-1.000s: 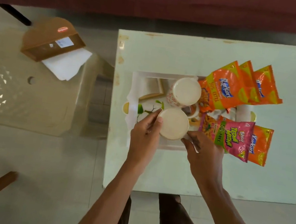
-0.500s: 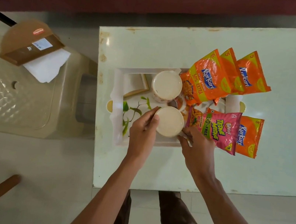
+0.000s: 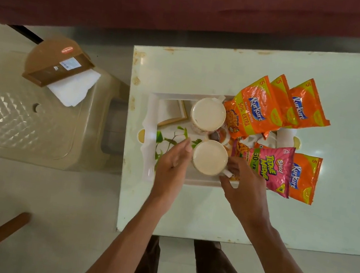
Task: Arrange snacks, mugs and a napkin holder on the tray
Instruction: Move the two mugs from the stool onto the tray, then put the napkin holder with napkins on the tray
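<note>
Mugs sit upside down on the tray (image 3: 152,108); the near mug (image 3: 210,157) is flanked by the released left hand (image 3: 173,162) and right hand (image 3: 245,189), which touches its handle, likely nudging it straight.

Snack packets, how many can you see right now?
5, maybe more hidden beneath. Three orange ones fan across the tray's far right. A pink one lies nearer, overlapping another orange one.
</note>
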The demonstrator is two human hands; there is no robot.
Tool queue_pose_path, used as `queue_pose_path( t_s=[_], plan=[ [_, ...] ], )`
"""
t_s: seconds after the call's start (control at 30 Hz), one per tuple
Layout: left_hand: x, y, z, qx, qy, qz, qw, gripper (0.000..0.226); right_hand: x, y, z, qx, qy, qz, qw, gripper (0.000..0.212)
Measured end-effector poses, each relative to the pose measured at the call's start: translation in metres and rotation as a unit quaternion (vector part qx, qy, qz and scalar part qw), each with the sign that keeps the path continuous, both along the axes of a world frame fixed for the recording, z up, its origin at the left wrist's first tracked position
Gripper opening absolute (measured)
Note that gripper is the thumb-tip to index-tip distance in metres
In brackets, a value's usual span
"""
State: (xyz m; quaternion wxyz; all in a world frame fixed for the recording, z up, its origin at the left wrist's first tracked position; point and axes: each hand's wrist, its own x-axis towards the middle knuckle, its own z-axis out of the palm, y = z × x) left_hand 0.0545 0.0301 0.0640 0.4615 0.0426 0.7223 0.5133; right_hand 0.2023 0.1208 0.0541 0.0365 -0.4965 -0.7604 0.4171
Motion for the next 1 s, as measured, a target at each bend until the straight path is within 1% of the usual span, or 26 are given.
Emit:
queue_pose_path(
  t_s=[0.03,0.13,0.2,0.3,0.43,0.57,0.67,0.77,0.83,0.93,1.0],
  plan=[
    [-0.005,-0.005,0.008,0.004,0.007,0.016,1.0,0.039,0.0,-0.001,0.009,0.007,0.005,0.004,1.0,0.043],
    [-0.027,-0.02,0.039,0.026,0.016,0.076,0.997,0.028,-0.006,-0.004,0.039,0.057,0.021,-0.001,0.998,0.04],
    [-0.05,-0.034,0.06,0.042,0.026,0.102,0.994,0.029,-0.02,-0.007,0.061,0.082,0.043,0.0,0.996,0.038],
    [-0.087,-0.055,0.082,0.063,0.036,0.129,0.989,0.026,-0.051,-0.013,0.09,0.091,0.073,0.018,0.993,0.036],
    [-0.155,-0.079,0.095,0.045,0.092,0.142,0.985,0.019,-0.117,-0.03,0.108,0.053,0.109,0.037,0.992,0.031],
    [-0.247,-0.096,0.086,-0.007,0.194,0.153,0.969,0.015,-0.208,-0.057,0.106,-0.021,0.127,0.03,0.991,0.032],
    [-0.31,-0.095,0.074,-0.051,0.234,0.142,0.96,0.024,-0.275,-0.07,0.1,-0.086,0.127,0.004,0.988,0.034],
    [-0.363,-0.092,0.058,-0.072,0.243,0.143,0.957,0.029,-0.337,-0.078,0.092,-0.108,0.123,-0.009,0.987,0.037],
    [-0.388,-0.087,0.045,-0.092,0.231,0.127,0.96,0.033,-0.37,-0.082,0.087,-0.121,0.122,-0.018,0.985,0.039],
    [-0.41,-0.081,0.025,-0.116,0.204,0.09,0.968,0.035,-0.408,-0.088,0.078,-0.136,0.116,-0.027,0.984,0.041],
    [-0.414,-0.079,0.015,-0.125,0.202,0.054,0.97,0.036,-0.424,-0.091,0.072,-0.137,0.099,-0.021,0.985,0.044]
  ],
)
